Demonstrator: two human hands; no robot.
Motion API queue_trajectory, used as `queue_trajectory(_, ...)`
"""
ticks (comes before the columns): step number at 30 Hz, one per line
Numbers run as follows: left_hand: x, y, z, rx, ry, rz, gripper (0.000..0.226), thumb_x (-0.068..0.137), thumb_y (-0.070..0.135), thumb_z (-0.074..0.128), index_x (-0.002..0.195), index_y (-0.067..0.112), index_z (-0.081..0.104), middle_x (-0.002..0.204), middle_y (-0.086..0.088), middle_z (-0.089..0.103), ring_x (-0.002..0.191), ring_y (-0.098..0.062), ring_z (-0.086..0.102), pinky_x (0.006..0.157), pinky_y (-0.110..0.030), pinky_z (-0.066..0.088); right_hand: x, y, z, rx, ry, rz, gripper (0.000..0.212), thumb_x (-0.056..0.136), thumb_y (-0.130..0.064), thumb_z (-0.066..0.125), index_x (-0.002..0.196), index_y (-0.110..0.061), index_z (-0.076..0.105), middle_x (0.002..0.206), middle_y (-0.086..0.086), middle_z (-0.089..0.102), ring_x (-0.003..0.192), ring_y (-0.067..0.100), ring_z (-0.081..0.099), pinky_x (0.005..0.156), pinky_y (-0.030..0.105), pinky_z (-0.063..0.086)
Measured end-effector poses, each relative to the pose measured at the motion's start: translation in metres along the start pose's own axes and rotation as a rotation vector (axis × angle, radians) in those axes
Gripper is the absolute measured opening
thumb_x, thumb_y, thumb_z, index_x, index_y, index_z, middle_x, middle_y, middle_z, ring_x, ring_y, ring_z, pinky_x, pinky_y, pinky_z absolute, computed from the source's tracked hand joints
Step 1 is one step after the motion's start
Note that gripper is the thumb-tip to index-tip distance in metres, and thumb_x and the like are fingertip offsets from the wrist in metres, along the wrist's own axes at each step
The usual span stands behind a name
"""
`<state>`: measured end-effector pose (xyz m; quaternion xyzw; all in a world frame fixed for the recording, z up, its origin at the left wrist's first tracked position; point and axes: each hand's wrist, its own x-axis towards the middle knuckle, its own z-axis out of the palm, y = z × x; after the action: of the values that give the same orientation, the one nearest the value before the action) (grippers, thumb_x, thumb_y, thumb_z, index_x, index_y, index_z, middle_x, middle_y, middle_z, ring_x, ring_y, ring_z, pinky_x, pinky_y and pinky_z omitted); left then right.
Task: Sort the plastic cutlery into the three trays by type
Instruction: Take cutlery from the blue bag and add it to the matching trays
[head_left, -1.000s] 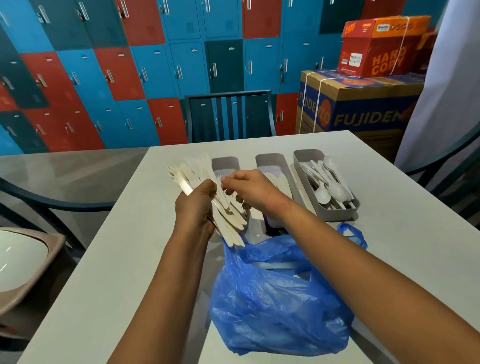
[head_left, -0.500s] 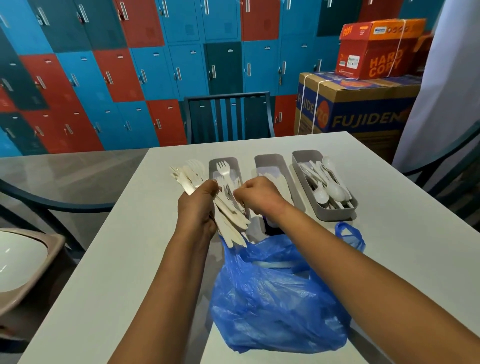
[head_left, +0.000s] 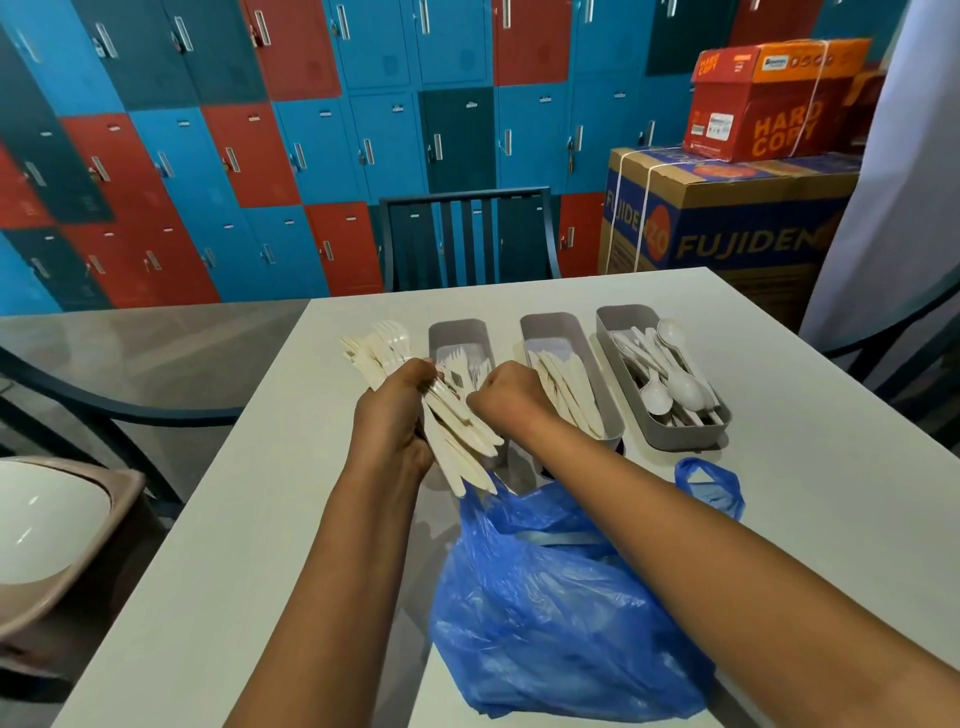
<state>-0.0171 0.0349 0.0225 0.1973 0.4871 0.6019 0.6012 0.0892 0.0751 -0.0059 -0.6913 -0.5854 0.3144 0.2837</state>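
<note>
My left hand (head_left: 395, 410) grips a fanned bundle (head_left: 447, 421) of white plastic cutlery above the near end of the left tray (head_left: 457, 332). My right hand (head_left: 511, 397), fingers curled, pinches at the bundle; which piece it holds I cannot tell. Three grey trays stand side by side on the white table (head_left: 779, 467): forks in the left, knives in the middle tray (head_left: 550, 325), spoons in the right tray (head_left: 623, 317). A blue bag (head_left: 561, 613) lies just before me.
</note>
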Motion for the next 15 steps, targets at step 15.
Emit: queue_trajectory(15,0.007,-0.005,-0.004,0.04,-0.016,-0.029,0.008,0.086,0.003,0.056,0.093,0.0,0.059,0.062,-0.013,0.059,0.045,-0.022,0.062,0.055,-0.036,0.056,-0.041,-0.014,-0.025,0.256,-0.189,-0.224,0.031,0.093,-0.034,0.054,0.088,-0.007,0.07,0.08,0.004,0.064,0.064,0.01,0.053,0.059,0.023,0.041)
